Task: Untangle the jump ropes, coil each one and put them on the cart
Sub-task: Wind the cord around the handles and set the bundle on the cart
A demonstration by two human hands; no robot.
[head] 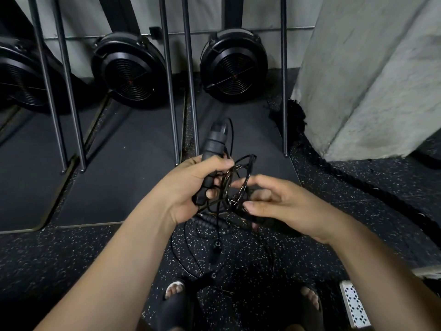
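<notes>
- Left hand (191,187), frame centre, grips black jump-rope handles (213,149) pointing upward.
- Right hand (279,206), centre-right, pinches the tangled cords (235,185) between both hands.
- Loose loops (191,247) hang toward the speckled floor (83,254).

A gym: speckled rubber floor (334,223), upended rowing machines' fan flywheels (235,65).

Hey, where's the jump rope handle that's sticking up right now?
Middle of the head view: the handle sticks up out of the left hand, which grips its lower part, just left of the tangled cords.
</notes>
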